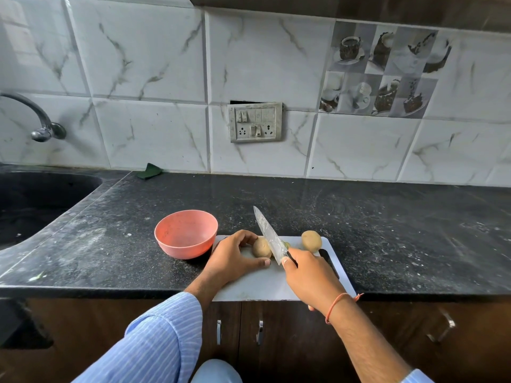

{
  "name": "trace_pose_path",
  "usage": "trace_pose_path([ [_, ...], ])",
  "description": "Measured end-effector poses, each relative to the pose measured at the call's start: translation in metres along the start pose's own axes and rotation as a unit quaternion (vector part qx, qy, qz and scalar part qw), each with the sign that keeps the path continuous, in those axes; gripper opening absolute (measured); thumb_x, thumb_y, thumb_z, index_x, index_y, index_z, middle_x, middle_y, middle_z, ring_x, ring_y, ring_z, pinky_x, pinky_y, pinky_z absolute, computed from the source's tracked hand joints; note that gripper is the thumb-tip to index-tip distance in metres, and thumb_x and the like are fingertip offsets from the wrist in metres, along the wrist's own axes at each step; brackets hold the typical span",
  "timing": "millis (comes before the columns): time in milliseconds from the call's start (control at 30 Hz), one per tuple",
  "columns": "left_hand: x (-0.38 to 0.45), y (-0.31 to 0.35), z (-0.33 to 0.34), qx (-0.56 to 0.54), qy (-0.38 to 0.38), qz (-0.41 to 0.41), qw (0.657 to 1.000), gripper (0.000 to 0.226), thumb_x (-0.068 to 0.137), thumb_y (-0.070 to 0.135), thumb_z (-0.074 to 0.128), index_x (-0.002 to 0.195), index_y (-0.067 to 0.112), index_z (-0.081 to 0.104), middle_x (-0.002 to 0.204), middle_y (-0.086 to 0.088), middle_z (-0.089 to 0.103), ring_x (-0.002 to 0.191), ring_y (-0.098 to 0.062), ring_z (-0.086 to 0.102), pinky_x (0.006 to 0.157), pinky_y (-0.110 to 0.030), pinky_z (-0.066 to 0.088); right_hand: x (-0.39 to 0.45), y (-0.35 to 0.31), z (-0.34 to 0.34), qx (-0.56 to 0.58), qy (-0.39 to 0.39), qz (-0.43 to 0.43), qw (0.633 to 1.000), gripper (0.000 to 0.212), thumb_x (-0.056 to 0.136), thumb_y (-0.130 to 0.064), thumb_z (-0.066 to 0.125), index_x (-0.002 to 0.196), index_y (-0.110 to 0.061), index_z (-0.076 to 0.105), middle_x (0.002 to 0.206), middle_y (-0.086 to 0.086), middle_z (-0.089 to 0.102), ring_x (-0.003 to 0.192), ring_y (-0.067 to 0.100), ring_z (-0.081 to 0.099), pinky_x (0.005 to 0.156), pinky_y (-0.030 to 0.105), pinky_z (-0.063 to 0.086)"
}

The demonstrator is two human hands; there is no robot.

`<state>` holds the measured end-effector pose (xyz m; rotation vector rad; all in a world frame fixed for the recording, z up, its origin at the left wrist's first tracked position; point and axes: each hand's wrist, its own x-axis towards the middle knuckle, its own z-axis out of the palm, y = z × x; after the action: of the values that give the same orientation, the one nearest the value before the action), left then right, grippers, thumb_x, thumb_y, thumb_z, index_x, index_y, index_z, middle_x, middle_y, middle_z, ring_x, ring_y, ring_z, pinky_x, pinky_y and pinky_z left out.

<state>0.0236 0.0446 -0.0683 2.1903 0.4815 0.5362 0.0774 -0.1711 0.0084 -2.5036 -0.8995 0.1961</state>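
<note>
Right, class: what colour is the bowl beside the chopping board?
The bowl is plain salmon pink, with no pattern; the head view shows it best.

Head-worn, looking forward and down onto the speckled black stone counter (387,230). Close above its front edge, facing the white marble-tiled wall (152,64).

White marbled wall tiles (154,64) (one switchboard (255,122) set in) back a black speckled counter (387,230).

My left hand (232,255) steadies a potato (261,247) on the cutting board (257,286). My right hand (309,275) grips the knife (269,234), its blade across that potato.
</note>
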Motion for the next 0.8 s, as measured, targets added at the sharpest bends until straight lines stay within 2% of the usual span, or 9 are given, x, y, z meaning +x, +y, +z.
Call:
trace_pose_path([
  [100,0.001,-0.002,0.002,0.03,0.005,0.006,1.0,0.079,0.059,0.065,0.093,0.127,0.042,0.06,0.111,0.024,0.069,0.106,0.007,0.062,0.094,-0.019,0.051,-0.003,0.002,0.004,0.017,-0.002,-0.004,1.0,0.025,0.108,-0.039,0.042,0.098,-0.025,0.059,0.075,0.001,0.058,0.072,0.025,0.059,0.058,0.043,0.057],
  [167,0.0,-0.002,0.003,0.048,0.012,0.024,0.999,0.076,0.061,0.066,0.091,0.127,0.041,0.062,0.111,0.025,0.068,0.105,0.006,0.062,0.094,-0.02,0.052,-0.004,0.003,0.003,0.021,-0.003,-0.005,1.0,0.025,0.108,-0.04,0.042,0.098,-0.025,0.06,0.074,0.002,0.058,0.072,0.025,0.059,0.058,0.044,0.058],
  [300,-0.004,0.003,0.005,0.073,0.02,0.052,0.996,0.064,0.07,0.061,0.088,0.124,0.037,0.064,0.112,0.024,0.066,0.106,0.005,0.06,0.093,-0.017,0.049,-0.005,0.004,0.001,0.036,-0.007,-0.007,0.999,0.025,0.109,-0.039,0.042,0.1,-0.027,0.062,0.076,0.003,0.059,0.067,0.023,0.058,0.035,0.031,0.045],
  [400,-0.006,0.01,0.004,0.08,0.014,0.05,0.995,0.058,0.072,0.06,0.086,0.12,0.037,0.065,0.106,0.026,0.067,0.103,0.012,0.059,0.084,-0.007,0.045,-0.005,0.005,-0.001,0.051,-0.013,-0.006,0.999,0.024,0.109,-0.038,0.042,0.102,-0.029,0.063,0.078,0.003,0.06,0.06,0.023,0.056,0.032,0.024,0.039],
  [500,-0.006,0.014,0.002,0.066,0.006,0.045,0.997,0.058,0.072,0.056,0.09,0.121,0.034,0.066,0.103,0.027,0.067,0.101,0.018,0.058,0.08,-0.002,0.042,-0.004,0.009,-0.001,0.076,-0.017,-0.005,0.997,0.024,0.108,-0.037,0.043,0.105,-0.029,0.065,0.075,0.003,0.057,0.055,0.023,0.054,0.033,0.025,0.04],
  [667,-0.01,0.009,-0.003,0.118,0.032,0.06,0.991,0.063,0.067,0.065,0.08,0.121,0.036,0.067,0.109,0.024,0.067,0.103,0.004,0.061,0.092,-0.02,0.051,-0.001,0.016,0.002,0.08,-0.025,0.009,0.996,0.026,0.106,-0.036,0.044,0.092,-0.024,0.061,0.068,0.005,0.056,0.048,0.024,0.05,0.036,0.027,0.042],
  [733,-0.01,0.007,-0.01,0.136,0.035,0.069,0.988,0.06,0.067,0.062,0.078,0.12,0.037,0.067,0.11,0.022,0.066,0.103,0.003,0.061,0.093,-0.02,0.051,-0.001,0.017,0.008,0.096,-0.039,0.017,0.994,0.028,0.105,-0.037,0.045,0.086,-0.019,0.057,0.066,0.005,0.052,0.046,0.025,0.047,0.037,0.028,0.043],
  [800,-0.01,0.008,-0.017,0.125,0.052,0.073,0.988,0.046,0.07,0.053,0.079,0.112,0.036,0.07,0.103,0.02,0.069,0.098,-0.001,0.065,0.088,-0.019,0.051,-0.002,0.016,0.015,0.115,-0.059,0.023,0.991,0.03,0.104,-0.038,0.046,0.083,-0.017,0.053,0.066,0.004,0.051,0.048,0.024,0.046,0.038,0.028,0.042],
])
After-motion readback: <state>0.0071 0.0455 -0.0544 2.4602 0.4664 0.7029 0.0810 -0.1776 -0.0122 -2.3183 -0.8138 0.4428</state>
